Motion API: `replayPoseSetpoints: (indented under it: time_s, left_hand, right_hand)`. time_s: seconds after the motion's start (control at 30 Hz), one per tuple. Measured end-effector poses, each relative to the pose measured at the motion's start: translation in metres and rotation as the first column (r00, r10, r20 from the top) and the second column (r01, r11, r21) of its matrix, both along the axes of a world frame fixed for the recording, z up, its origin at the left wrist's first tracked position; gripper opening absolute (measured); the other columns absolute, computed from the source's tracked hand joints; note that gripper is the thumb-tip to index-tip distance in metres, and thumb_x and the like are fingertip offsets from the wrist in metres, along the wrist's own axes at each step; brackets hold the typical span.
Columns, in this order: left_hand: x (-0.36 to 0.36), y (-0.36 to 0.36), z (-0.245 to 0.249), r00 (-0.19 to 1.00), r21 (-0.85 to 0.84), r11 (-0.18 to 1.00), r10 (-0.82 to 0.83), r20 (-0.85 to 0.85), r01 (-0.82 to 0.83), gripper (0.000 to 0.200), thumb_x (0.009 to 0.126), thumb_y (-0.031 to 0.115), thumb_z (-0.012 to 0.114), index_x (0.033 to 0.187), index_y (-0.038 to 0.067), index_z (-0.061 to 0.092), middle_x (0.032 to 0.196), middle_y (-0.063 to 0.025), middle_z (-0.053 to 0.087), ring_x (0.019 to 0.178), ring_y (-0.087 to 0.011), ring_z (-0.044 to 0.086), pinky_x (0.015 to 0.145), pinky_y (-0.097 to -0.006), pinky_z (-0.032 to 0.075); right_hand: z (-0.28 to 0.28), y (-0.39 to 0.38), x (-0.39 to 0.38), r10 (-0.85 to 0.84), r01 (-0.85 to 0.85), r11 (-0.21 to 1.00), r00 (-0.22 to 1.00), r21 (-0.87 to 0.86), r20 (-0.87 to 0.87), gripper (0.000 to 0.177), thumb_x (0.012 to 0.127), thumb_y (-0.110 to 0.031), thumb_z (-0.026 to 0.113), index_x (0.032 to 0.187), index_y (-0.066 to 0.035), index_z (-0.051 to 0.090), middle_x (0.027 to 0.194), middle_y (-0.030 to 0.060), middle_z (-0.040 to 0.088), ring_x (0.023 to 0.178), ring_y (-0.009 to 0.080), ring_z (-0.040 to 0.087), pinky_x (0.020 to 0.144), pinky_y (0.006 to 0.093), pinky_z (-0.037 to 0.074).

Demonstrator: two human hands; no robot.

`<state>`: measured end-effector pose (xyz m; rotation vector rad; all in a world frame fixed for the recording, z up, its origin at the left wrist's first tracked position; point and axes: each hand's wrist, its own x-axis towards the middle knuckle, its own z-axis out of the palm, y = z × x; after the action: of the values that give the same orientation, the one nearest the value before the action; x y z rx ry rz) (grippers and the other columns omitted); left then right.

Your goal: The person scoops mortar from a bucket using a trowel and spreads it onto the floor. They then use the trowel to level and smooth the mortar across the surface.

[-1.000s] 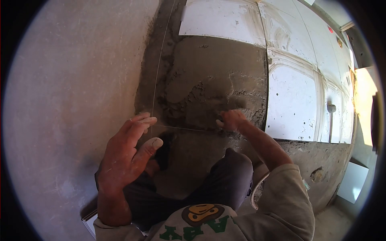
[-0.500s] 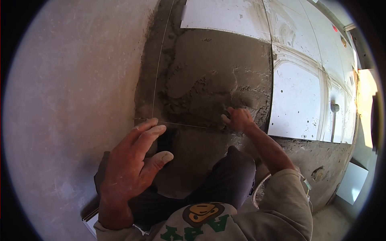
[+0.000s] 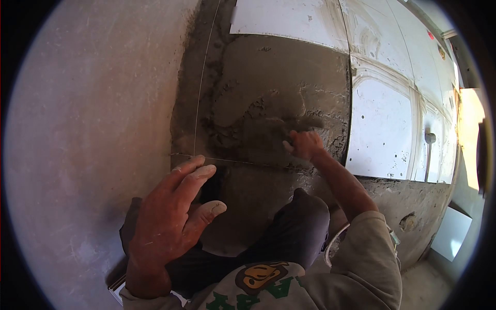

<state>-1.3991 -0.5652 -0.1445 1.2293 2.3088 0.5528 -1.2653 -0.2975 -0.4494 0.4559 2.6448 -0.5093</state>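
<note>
Mortar bed point(image 3: 279, 72), beyond the loosely spread left hand point(image 3: 171, 216), beneath the curled right hand point(image 3: 309, 145), its hold unclear

the left hand point(image 3: 173, 212) spreads loosely, right hand point(image 3: 308, 144) curled.

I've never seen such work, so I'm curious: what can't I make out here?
All in the head view:
What, if anything, the right hand holds: blurred and hidden by the hand itself.
Upper white tile: cut off by the top edge.
Dark specks on the right-hand tile: too small to identify.
</note>
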Motion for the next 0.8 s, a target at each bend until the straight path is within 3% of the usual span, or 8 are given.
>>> replayPoseSetpoints:
  time_s: [0.13, 0.27, 0.33, 0.37, 0.43, 0.6, 0.8]
  left_hand:
    - [0.003, -0.001, 0.007, 0.997, -0.059, 0.998, 0.035, 0.064, -0.031, 0.051, 0.088, 0.042, 0.063, 0.121, 0.003, 0.056, 0.126, -0.0209, 0.054, 0.102, -0.0348, 0.061, 0.086, -0.0413, 0.050]
    - [0.002, -0.007, 0.005, 0.998, -0.084, 0.996, 0.030, 0.063, -0.025, 0.052, 0.088, 0.042, 0.062, 0.122, 0.004, 0.056, 0.126, -0.0216, 0.054, 0.100, -0.0350, 0.061, 0.084, -0.0415, 0.051]
    - [0.000, -0.005, 0.005, 0.999, -0.074, 0.997, -0.001, 0.044, 0.004, 0.052, 0.088, 0.043, 0.062, 0.122, 0.004, 0.056, 0.125, -0.0216, 0.054, 0.100, -0.0353, 0.061, 0.084, -0.0418, 0.050]
    - [-0.001, -0.004, 0.006, 0.999, -0.070, 0.997, -0.035, 0.013, 0.036, 0.053, 0.087, 0.043, 0.062, 0.123, 0.004, 0.056, 0.125, -0.0217, 0.054, 0.100, -0.0356, 0.061, 0.084, -0.0421, 0.050]
    - [-0.001, -0.003, 0.006, 1.000, -0.079, 0.996, -0.028, 0.013, 0.029, 0.053, 0.087, 0.043, 0.062, 0.123, 0.004, 0.055, 0.125, -0.0215, 0.054, 0.101, -0.0357, 0.061, 0.085, -0.0422, 0.050]
    - [0.000, 0.000, 0.005, 0.999, -0.118, 0.992, -0.036, 0.024, 0.038, 0.054, 0.087, 0.043, 0.062, 0.124, 0.005, 0.055, 0.126, -0.0212, 0.054, 0.104, -0.0361, 0.060, 0.086, -0.0425, 0.050]
    - [0.004, -0.002, 0.011, 0.998, -0.131, 0.990, -0.051, 0.042, 0.056, 0.054, 0.087, 0.043, 0.063, 0.124, 0.005, 0.055, 0.126, -0.0212, 0.053, 0.106, -0.0368, 0.059, 0.087, -0.0428, 0.049]
  right_hand:
    - [0.017, 0.020, -0.013, -0.133, 0.132, 0.988, 0.991, 0.079, 0.007, 0.044, 0.089, -0.050, 0.049, 0.096, -0.007, 0.059, 0.080, 0.0202, 0.067, 0.083, 0.0382, 0.066, 0.078, 0.0476, 0.050]
    - [0.028, -0.006, 0.004, -0.102, 0.101, 0.994, 0.994, 0.032, 0.036, 0.045, 0.090, -0.050, 0.048, 0.094, -0.007, 0.059, 0.080, 0.0205, 0.067, 0.083, 0.0385, 0.066, 0.078, 0.0473, 0.050]
    - [0.030, -0.031, 0.007, 0.113, -0.107, 0.993, 0.976, -0.042, 0.184, 0.045, 0.090, -0.051, 0.048, 0.095, -0.007, 0.058, 0.079, 0.0198, 0.067, 0.081, 0.0380, 0.067, 0.076, 0.0470, 0.051]
    - [0.024, -0.028, 0.006, 0.113, -0.108, 0.993, 0.977, -0.040, 0.181, 0.045, 0.090, -0.051, 0.048, 0.095, -0.007, 0.058, 0.079, 0.0198, 0.067, 0.081, 0.0380, 0.067, 0.076, 0.0470, 0.051]
    - [0.006, -0.022, 0.003, 0.077, -0.075, 0.997, 0.995, -0.034, 0.060, 0.044, 0.090, -0.051, 0.048, 0.095, -0.009, 0.058, 0.077, 0.0188, 0.067, 0.078, 0.0370, 0.067, 0.075, 0.0467, 0.052]
    - [0.001, 0.022, -0.035, -0.088, 0.085, 0.994, 0.996, 0.068, 0.035, 0.045, 0.090, -0.051, 0.049, 0.102, -0.009, 0.057, 0.083, 0.0217, 0.067, 0.086, 0.0379, 0.066, 0.081, 0.0482, 0.050]
    - [0.012, 0.068, -0.053, -0.299, 0.305, 0.939, 0.952, 0.157, -0.059, 0.048, 0.088, -0.052, 0.051, 0.101, -0.008, 0.064, 0.090, 0.0206, 0.068, 0.090, 0.0363, 0.066, 0.083, 0.0461, 0.050]
